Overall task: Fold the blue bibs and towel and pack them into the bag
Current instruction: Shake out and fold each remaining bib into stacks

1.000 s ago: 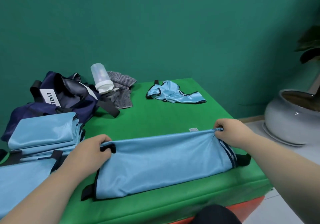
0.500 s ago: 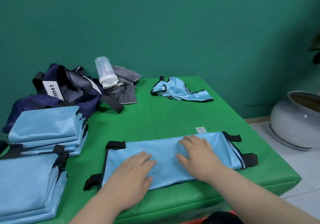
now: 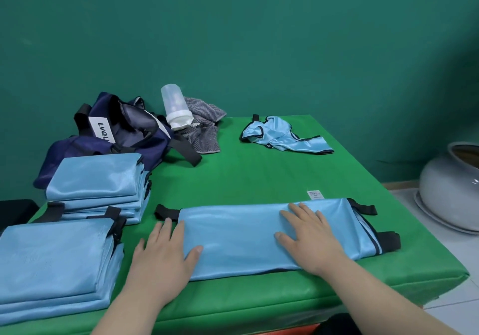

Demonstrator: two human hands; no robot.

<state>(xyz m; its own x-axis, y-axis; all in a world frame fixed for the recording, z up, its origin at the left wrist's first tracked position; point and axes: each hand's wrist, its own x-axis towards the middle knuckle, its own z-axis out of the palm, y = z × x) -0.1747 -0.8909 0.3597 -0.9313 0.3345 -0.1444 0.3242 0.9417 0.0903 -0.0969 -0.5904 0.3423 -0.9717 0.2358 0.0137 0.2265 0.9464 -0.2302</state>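
Green bench point(image 3: 259, 179) carries a long folded bib point(image 3: 233, 241) under both hands. The left hand point(image 3: 163, 257) lies flat on its left end and the right hand point(image 3: 311, 239) on its middle, fingers straight, gripping nothing. Left of the left hand sit 2 piles, near stack point(image 3: 51, 264) and far stack point(image 3: 96, 179). Beyond the hands lie the bag point(image 3: 124, 137), towel point(image 3: 204, 127) and loose bib point(image 3: 280, 135).

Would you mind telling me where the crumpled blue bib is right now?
In the head view, the crumpled bib lies at the far edge of the green table, to the right of the grey towel and bottle.
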